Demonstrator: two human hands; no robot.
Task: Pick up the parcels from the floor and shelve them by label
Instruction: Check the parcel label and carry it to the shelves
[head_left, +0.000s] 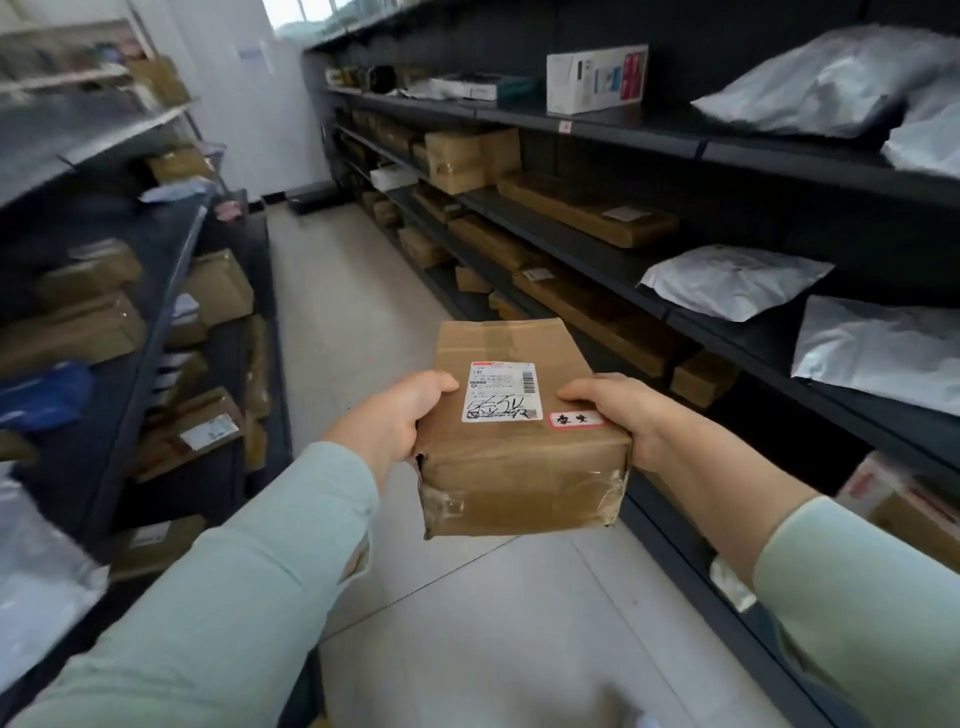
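A brown cardboard parcel (519, 467) is held level in front of me, above the aisle floor. On its top sit a white shipping label (501, 392) with handwriting and a small red-bordered sticker (575, 419). My left hand (395, 421) grips the parcel's left side, thumb on top. My right hand (623, 415) grips the right side, thumb by the sticker. The near corners of the parcel are dented and taped.
Dark shelving (779, 156) lines the right side with brown boxes (470, 158), white poly bags (732, 280) and a white printed box (595, 78). More shelves (156, 291) with boxes stand on the left. The pale tiled aisle floor (337, 301) runs ahead to a white wall.
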